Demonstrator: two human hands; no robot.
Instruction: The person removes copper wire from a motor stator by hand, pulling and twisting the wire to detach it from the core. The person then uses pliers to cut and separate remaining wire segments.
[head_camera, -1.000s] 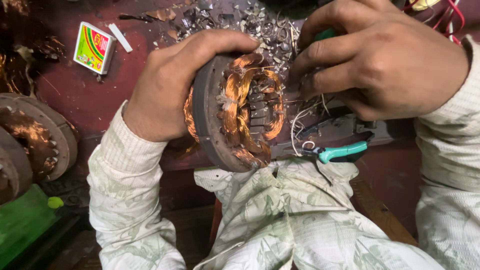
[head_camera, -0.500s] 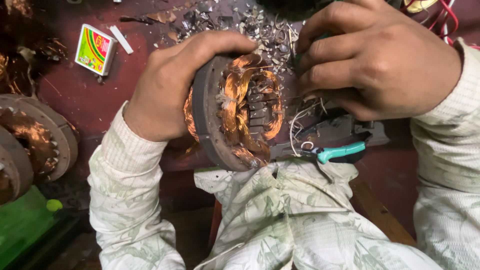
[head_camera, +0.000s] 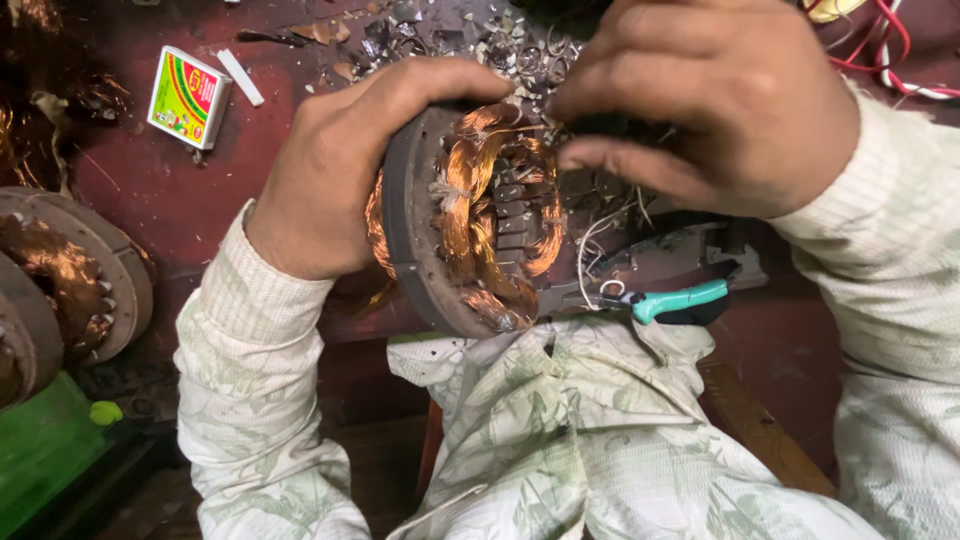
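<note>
My left hand (head_camera: 340, 170) grips the grey rim of a round motor stator (head_camera: 425, 270) wound with copper wire, holding it on edge at the front of the dark red bench (head_camera: 150, 180). Its thumb lies over the top of the rim. My right hand (head_camera: 710, 100) curls over the stator's upper right side, fingertips at the copper windings (head_camera: 470, 210). The green-handled tool it holds is hidden under the fingers. Thin white wire ends (head_camera: 590, 245) hang out of the stator just below that hand.
Green-handled cutters (head_camera: 680, 298) lie on the bench edge right of the stator. A small colourful box (head_camera: 188, 97) and a white stick (head_camera: 243, 74) lie at the back left. More wound stators (head_camera: 70, 270) stand at far left. Metal scraps (head_camera: 470, 40) litter the back; red wires (head_camera: 890, 50) top right.
My right hand has slid left over the stator's top. The green handle seen between its fingers is now covered. My left hand and the stator have hardly moved.
</note>
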